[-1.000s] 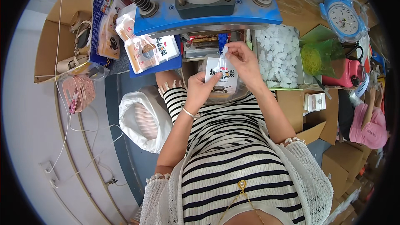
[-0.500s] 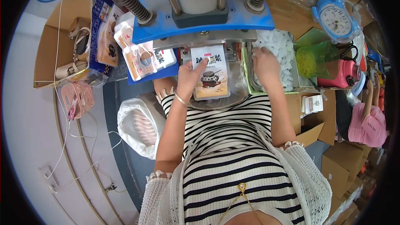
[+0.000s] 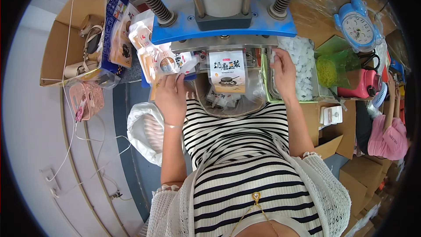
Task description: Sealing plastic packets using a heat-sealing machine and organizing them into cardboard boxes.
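Note:
My left hand (image 3: pixel 172 98) lies over the near edge of a stack of printed pouches (image 3: pixel 144 55) on the left, fingers stretched out and touching the top ones. My right hand (image 3: pixel 284 73) is at the left edge of a tray (image 3: pixel 268 77) heaped with small white pieces (image 3: pixel 302 68). Its thumb and fingers are pinched together; what lies between them is too small to make out. Between my hands a white and orange pouch (image 3: pixel 228 72) lies flat below the metal bar (image 3: pixel 223 43) of a blue press (image 3: pixel 223 26).
Against my lap, a clear-sided bin (image 3: pixel 230 110) holds several small packets. A white sack (image 3: pixel 149 134) stands lower left, beside a pink basket (image 3: pixel 87 101). Right of the tray are a green container (image 3: pixel 335 68), a pink machine (image 3: pixel 362 83) and a blue clock (image 3: pixel 357 26).
My left hand has let go of the pouch under the press and moved left to the stack. My right hand has shifted to the tray's left edge.

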Motion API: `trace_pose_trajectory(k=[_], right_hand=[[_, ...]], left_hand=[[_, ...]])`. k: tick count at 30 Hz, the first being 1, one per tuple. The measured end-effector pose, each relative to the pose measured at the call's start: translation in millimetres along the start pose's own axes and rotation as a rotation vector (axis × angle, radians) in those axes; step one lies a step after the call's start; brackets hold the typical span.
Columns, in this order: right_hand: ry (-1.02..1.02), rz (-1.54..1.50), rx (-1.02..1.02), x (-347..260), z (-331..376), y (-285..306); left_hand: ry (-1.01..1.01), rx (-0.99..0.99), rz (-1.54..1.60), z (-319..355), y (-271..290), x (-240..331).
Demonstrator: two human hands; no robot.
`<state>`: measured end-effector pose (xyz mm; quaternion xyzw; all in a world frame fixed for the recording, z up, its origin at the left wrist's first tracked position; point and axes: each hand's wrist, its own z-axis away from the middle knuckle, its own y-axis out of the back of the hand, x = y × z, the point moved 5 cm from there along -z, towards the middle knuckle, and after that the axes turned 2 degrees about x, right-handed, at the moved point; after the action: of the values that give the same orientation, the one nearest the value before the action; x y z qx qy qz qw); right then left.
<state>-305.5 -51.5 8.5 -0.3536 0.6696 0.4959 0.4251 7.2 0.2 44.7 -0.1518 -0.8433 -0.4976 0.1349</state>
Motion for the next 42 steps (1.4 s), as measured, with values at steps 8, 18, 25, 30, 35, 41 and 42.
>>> trace_pose_trajectory(k=[8,18,25,30,35,41,42], right_hand=[[0.077,-0.332,-0.37,-76.5,15.8,-47.5],[-0.096,-0.291,-0.301,-32.4,18.8,-61.2],[0.302,0.307,-0.018,-41.3,4.9,-7.5],[0.142,0.895,-0.064,-7.6,0.8,-1.1],[0.161,0.626,0.056,-2.7,-8.5,7.4],[-0.054,-0.075,0.028,8.7,-7.0,3.7],[-0.156,-0.269,0.024,3.3,-0.4,2.5]], left_hand=[[0.445,-0.333,0.795,19.3,-26.1,49.5],[0.603,-0.408,1.12,34.3,-81.4,47.6],[0.726,-0.306,1.101,5.3,-93.3,26.9],[0.69,-0.303,1.127,-13.0,-88.8,31.5],[-0.038,0.452,-0.114,-29.2,0.1,14.2],[-0.031,0.088,-0.229,7.4,2.8,6.7],[0.131,-0.025,-0.124,1.6,16.2,3.0]])
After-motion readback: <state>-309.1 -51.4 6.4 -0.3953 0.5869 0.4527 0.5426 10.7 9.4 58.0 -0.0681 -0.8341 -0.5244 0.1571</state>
